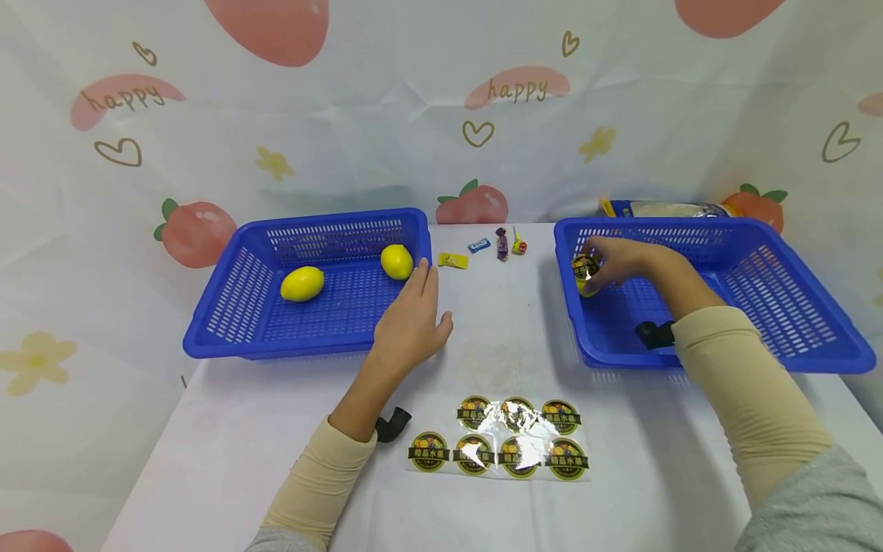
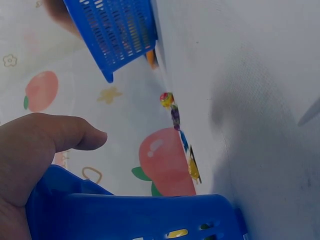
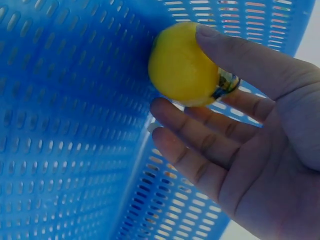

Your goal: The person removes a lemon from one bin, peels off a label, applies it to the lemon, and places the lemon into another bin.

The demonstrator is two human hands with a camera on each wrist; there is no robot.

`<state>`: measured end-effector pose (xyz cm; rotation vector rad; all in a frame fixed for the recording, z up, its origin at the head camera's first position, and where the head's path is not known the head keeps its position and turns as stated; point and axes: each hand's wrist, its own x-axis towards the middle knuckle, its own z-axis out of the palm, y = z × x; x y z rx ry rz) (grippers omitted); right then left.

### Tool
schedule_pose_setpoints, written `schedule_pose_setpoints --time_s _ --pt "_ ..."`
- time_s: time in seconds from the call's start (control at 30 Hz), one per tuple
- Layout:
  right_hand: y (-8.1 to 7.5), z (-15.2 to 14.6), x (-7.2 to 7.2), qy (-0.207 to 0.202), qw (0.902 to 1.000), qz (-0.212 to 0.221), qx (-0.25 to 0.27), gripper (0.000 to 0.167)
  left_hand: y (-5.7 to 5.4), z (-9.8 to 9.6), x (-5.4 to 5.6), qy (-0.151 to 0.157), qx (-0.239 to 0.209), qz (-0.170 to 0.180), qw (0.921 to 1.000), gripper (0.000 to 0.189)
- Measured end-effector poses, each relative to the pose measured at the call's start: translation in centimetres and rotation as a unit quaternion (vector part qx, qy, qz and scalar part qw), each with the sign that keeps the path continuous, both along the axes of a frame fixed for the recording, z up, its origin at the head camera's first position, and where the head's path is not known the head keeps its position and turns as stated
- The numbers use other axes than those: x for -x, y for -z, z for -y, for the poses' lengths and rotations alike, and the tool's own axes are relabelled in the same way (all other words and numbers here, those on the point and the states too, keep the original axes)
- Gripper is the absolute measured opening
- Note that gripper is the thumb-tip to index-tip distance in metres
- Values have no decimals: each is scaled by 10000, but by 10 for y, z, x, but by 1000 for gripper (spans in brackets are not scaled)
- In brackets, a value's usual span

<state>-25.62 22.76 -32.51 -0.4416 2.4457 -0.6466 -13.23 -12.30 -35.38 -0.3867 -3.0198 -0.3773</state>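
Note:
In the right blue basket, near its left back corner, my right hand grips a yellow lemon between thumb and fingers. A round dark sticker shows on that lemon. My left hand lies along the right rim of the left blue basket, fingers straight and thumb held apart. Inside that basket, one lemon lies toward the left and another lemon sits close to the left fingertips.
A sheet of round fruit stickers lies near the front of the white table. Between the baskets at the back are a yellow wrapped candy, a blue one, a purple one and a lollipop. A package stands behind the right basket.

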Motion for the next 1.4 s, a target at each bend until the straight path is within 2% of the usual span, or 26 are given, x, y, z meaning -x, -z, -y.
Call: schedule_pose_setpoints --time_s 0.17,0.37,0.63,0.77,0.93,1.07,1.2,1.3,1.4 --pt "-7 -3 -3 -109 9995 -235 -182 71 0 1 1 11 10 -23 10000 77" --pt "-20 -1 -17 -557 9933 -874 -517 71 -1 0 0 29 0 -15 10000 77" --pt "-45 18 -57 -1237 9806 -1299 -796 62 -1 1 0 43 -1 -77 10000 77" --pt "-47 26 -83 -1245 9765 -1560 -818 52 -1 1 0 46 -30 -65 10000 77" --pt "-34 32 -119 -1007 9645 -2319 -767 47 1 -1 1 77 -39 -68 9999 76" --pt "-18 37 -146 -790 9612 -2528 -776 59 2 -1 0 67 -133 -18 9999 77" --pt "3 41 -163 -553 9582 -2712 -725 72 2 1 0 76 -236 74 9997 79" --pt "19 44 -167 -423 9440 -3214 -615 73 -2 5 1 181 -441 387 9981 82" --pt "30 45 -170 -254 9237 -3784 -544 68 -16 14 7 355 -694 963 9923 84"
